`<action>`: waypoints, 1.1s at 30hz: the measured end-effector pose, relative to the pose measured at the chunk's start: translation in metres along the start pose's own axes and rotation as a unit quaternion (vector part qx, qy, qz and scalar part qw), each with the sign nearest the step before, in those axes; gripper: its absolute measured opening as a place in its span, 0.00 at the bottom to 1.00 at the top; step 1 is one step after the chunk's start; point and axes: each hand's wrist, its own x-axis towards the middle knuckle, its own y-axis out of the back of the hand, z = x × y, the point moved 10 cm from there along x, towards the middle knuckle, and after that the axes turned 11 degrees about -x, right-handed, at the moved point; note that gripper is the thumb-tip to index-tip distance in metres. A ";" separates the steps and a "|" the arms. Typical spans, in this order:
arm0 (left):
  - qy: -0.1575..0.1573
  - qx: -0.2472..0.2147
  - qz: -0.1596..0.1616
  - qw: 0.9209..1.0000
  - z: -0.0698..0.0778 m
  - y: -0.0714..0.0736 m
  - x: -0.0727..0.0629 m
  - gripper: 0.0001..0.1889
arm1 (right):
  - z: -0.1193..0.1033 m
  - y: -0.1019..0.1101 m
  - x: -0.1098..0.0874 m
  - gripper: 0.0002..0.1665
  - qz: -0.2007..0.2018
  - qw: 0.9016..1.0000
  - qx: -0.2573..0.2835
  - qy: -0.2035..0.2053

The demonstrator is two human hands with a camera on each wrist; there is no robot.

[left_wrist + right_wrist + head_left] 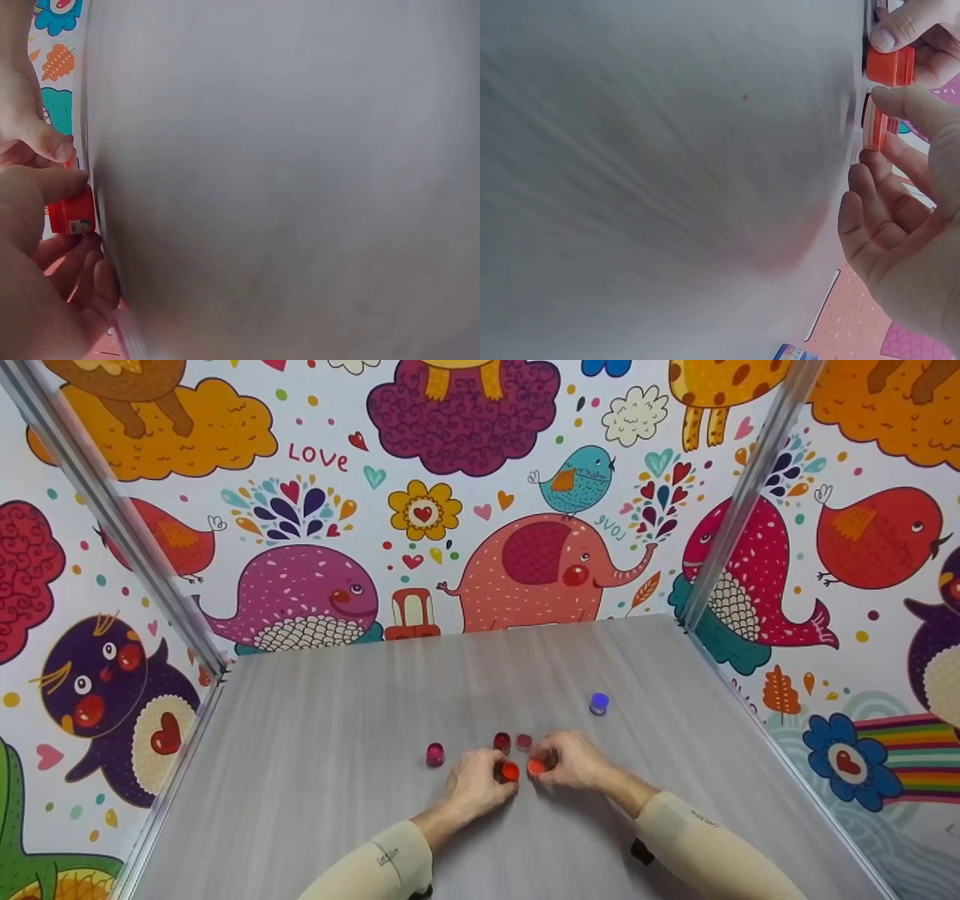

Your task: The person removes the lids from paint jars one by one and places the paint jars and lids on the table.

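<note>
Between thumb and fingers, my left hand (474, 784) grips a small orange-red jar (510, 772), and its small label shows in the left wrist view. Just to the right, my right hand (574, 760) pinches a flat orange lid (536, 766) by its edge. In the right wrist view the lid (875, 126) is apart from the jar (889, 66), with a narrow gap between them. Behind the hands stand a dark red jar (502, 742) and, beside it, a low pinkish-red piece (524, 742) that looks like a lid.
A pink-red jar (435, 754) stands left of the left hand. Farther back on the right is a blue-topped jar (598, 703). The grey table (322, 750) is bordered by printed walls and metal posts. A small dark object (642, 851) shows by the right sleeve.
</note>
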 end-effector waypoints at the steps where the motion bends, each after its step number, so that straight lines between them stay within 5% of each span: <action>1: 0.001 0.002 0.000 1.000 0.000 0.000 0.000 0.13 | 0.000 -0.001 0.000 0.13 -0.003 1.000 0.000 -0.001; 33: -0.012 0.034 -0.003 0.999 0.001 0.001 0.003 0.12 | 0.000 -0.014 0.006 0.13 -0.019 1.000 -0.013 -0.010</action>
